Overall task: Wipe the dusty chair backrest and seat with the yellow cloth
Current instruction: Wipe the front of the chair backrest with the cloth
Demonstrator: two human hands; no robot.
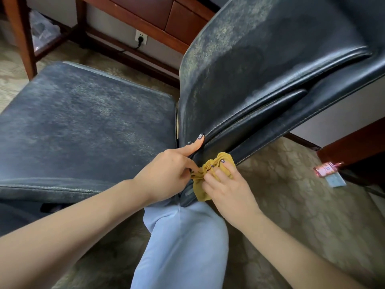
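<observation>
Gripping the bunched yellow terry cloth (pixel 201 191), the right hand (pixel 227 184) is closing fingers and thumb around the wad. It is pressing the wad against the lower corner of the dusty black leather backrest (pixel 260 69), where the padded folds are meeting the stitched edge. Just left of that corner, the left hand (pixel 170 170) is laying a straight finger along the backrest's fold. Another fingertip is reaching the cloth; whether it is pinching the fabric I cannot tell.

The seam looks like the step in hand. Doing it well is probably calling for the left hand spreading the fold while the right is dragging a clean face of cloth along the groove, refolding often so the grime is lifting rather than smearing.

Pale yellowish dust is covering the backrest's broad face, and a grey film is coating the flat black leather seat (pixel 83 122) to its left, so both seem unwiped. Patterned beige carpet (pixel 291 195) is lying beneath the backrest. A reddish-brown wooden desk (pixel 145 15) is standing beyond it.
</observation>
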